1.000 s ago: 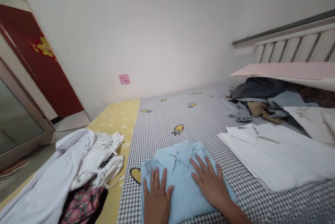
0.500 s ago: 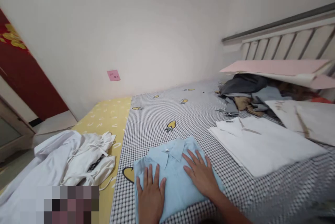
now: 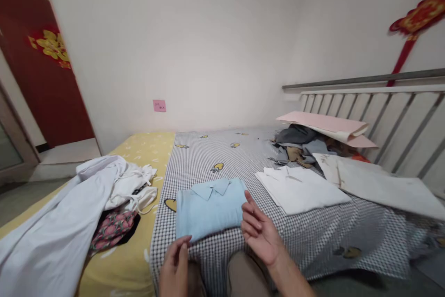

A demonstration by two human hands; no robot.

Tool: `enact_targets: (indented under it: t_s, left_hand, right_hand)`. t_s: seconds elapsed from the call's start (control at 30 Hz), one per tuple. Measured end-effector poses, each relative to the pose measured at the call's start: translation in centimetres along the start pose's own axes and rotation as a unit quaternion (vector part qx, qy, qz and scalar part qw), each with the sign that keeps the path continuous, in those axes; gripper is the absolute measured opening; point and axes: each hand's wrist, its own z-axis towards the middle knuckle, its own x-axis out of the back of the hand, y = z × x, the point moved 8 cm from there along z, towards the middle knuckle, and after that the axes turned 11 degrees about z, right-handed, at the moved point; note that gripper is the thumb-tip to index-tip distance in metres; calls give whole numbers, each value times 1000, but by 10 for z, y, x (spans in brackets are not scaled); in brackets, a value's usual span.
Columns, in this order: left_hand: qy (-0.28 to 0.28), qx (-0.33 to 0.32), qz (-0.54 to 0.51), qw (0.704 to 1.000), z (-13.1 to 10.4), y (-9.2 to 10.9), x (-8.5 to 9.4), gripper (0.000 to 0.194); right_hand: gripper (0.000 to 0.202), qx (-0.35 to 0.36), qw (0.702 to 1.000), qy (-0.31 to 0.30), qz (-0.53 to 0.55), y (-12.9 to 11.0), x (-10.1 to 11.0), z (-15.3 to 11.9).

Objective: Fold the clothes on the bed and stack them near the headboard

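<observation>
On the bed point(image 3: 264, 148), I see both hands open and empty: left hand point(image 3: 175, 267), right hand point(image 3: 260, 232) beside the folded blue shirt point(image 3: 208, 204); folding looks finished, next I would lift it.

The folded shirt point(image 3: 208, 206) at lower centre is plain pale blue. It lies on a sheet point(image 3: 313, 236) of fine black-and-white check, dotted with yellow heart-like motifs (each with a dark edge). At left, the bedding point(image 3: 146, 153) is yellow with small white marks. The heap of garments point(image 3: 69, 213) at lower left is white, over a pink floral fabric point(image 3: 113, 230) on what seems black cloth. The folded shirt at centre right point(image 3: 302, 188) is white. The door point(image 3: 41, 74) at upper left is dark red with a gold ornament.
</observation>
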Motion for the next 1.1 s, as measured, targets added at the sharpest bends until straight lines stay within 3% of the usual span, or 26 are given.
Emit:
enact_targets:
  t_s: [0.1, 0.27, 0.5, 0.63, 0.7, 0.83, 0.97, 1.03, 1.1]
  left_hand:
    - [-73, 68, -86, 991, -38, 31, -3, 56]
    - [-134, 24, -154, 979, -69, 90, -24, 62]
    - [-217, -58, -141, 964, -88, 111, -47, 52]
    - [-201, -88, -97, 971, -91, 111, -49, 40]
    - [-165, -86, -63, 981, -92, 103, -51, 39]
    - [-92, -73, -4, 993, -98, 70, -61, 38]
    - [-119, -78, 11, 990, -99, 35, -83, 39]
    - [-132, -90, 31, 987, -88, 26, -85, 36]
    - [-125, -111, 68, 983, -66, 25, -74, 36]
  right_hand:
    - [45, -37, 994, -64, 80, 32, -37, -38]
    - [44, -87, 991, -79, 68, 67, -53, -65]
    - [37, -68, 994, -77, 46, 67, -53, -65]
    - [45, -57, 997, -45, 31, 67, -46, -66]
    - [51, -49, 999, -4, 15, 71, -36, -69]
    - [53, -67, 996, 64, -3, 88, -7, -76]
    - [56, -130, 987, 93, -6, 101, 29, -77]
    - [57, -131, 985, 106, -36, 91, 49, -69]
    - [56, -83, 982, 130, -112, 64, 71, -55]
